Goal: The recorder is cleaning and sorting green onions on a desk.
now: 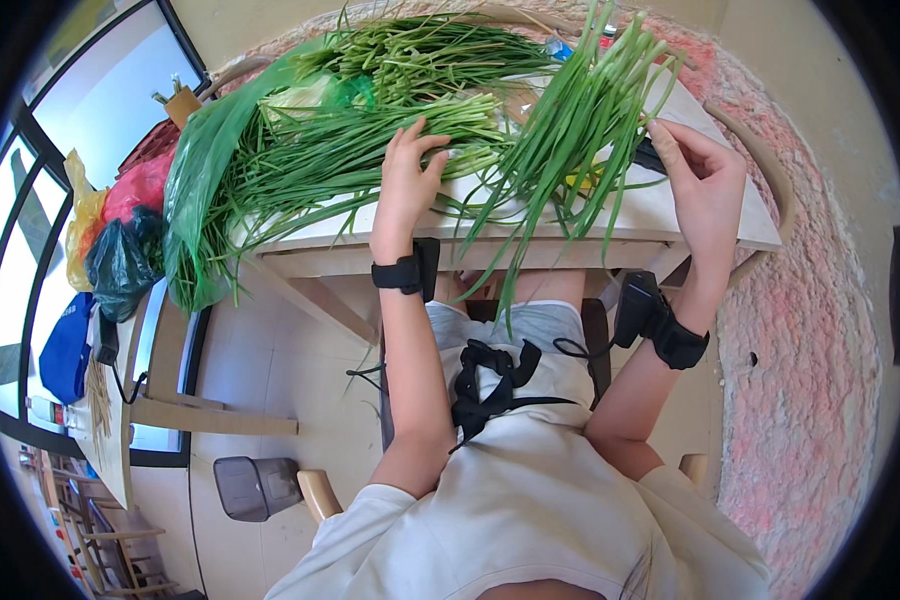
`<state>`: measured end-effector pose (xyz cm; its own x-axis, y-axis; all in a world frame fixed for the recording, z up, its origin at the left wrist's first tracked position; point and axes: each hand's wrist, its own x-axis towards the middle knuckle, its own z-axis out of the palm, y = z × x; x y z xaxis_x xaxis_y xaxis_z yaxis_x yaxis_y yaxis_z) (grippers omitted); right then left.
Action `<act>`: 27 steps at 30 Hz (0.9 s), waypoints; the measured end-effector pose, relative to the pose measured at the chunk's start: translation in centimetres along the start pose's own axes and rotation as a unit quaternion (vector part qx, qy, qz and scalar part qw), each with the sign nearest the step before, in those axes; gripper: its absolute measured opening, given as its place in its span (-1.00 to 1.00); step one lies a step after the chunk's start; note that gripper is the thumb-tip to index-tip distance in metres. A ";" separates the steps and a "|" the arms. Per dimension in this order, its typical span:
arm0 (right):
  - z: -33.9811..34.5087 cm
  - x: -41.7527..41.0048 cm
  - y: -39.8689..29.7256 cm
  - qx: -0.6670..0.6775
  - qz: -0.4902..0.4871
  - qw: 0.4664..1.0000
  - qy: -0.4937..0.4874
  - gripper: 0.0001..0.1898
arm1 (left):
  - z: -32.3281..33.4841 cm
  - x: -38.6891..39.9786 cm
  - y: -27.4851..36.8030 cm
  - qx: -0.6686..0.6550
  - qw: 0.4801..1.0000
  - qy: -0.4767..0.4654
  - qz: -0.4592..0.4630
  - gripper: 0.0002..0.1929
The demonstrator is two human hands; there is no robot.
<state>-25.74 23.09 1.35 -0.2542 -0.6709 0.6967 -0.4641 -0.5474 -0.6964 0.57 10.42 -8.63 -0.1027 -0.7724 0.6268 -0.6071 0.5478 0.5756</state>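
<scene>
A bunch of garlic chives (570, 135) lies at the right of the white table (630, 225), pale stem ends pointing away and leaf tips hanging over the front edge. At its right side, my right hand (709, 165) pinches a thin green stalk between thumb and forefinger. My left hand (411, 180) is held with fingers apart over the front of a larger pile of chives (330, 157), and nothing shows in its grasp. More chives (435, 56) are heaped behind. A green plastic bag (210, 165) lies partly under and around the left side of the pile.
A dark object (649, 156) is partly hidden beside my right hand. Left of the table are plastic bags (131, 247), a blue cap-like item (67, 349) and another table (116, 450). A grey waste bin (255, 487) stands on the floor. A rough pink wall (795, 375) runs along the right.
</scene>
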 end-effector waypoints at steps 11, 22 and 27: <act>0.6 -0.2 -0.2 0.018 0.005 1.000 -0.011 -0.84 | 1.3 0.3 1.1 0.114 0.993 0.007 -0.001 -0.71; 0.8 -0.2 -0.5 0.015 0.008 1.000 -0.012 -0.83 | 1.1 0.2 2.6 0.077 0.991 0.097 0.042 -0.67; 0.7 -0.2 -0.5 0.007 0.010 1.000 -0.015 -0.83 | -1.1 0.6 4.2 0.013 0.978 0.199 0.063 -0.82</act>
<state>-24.88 23.13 1.46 -0.2375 -0.6963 0.6773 -0.4467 -0.5409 -0.7127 -1.15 12.58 -5.22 0.1341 -0.5098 0.8498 -0.6306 0.6177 0.4700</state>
